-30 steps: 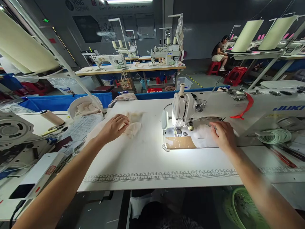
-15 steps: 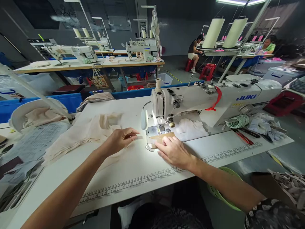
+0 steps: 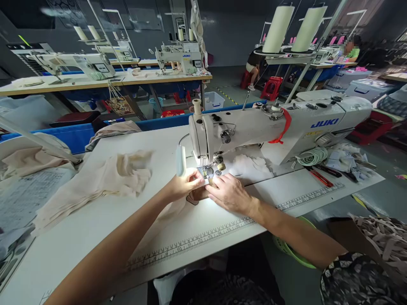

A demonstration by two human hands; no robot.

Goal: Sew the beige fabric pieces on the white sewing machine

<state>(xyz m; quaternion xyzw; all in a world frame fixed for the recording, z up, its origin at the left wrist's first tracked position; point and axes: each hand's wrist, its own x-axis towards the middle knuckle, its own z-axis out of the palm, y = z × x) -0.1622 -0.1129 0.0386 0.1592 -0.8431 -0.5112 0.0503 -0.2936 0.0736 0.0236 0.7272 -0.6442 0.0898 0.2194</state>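
A white JUKI sewing machine [image 3: 273, 127] stands on the white table [image 3: 95, 220]. My left hand [image 3: 186, 186] and my right hand [image 3: 227, 192] meet just in front of its needle, under the bright lamp. Both have fingers pinched together on a small pale fabric piece [image 3: 208, 181] at the presser foot. A strip of the same beige cloth trails from under my left wrist toward me. A loose pile of cream fabric pieces [image 3: 104, 178] lies to the left.
Coiled pale cord [image 3: 313, 156], red-handled tools [image 3: 319, 176] and scraps lie right of the machine. A green basket [image 3: 286, 250] sits below the table edge and a box of beige strips [image 3: 384, 243] at the lower right. Other sewing stations and seated people are behind.
My left hand left the fabric pile and carried a piece right to the needle. My right hand came from behind the needle to the front, meeting the left. The camera turned right.
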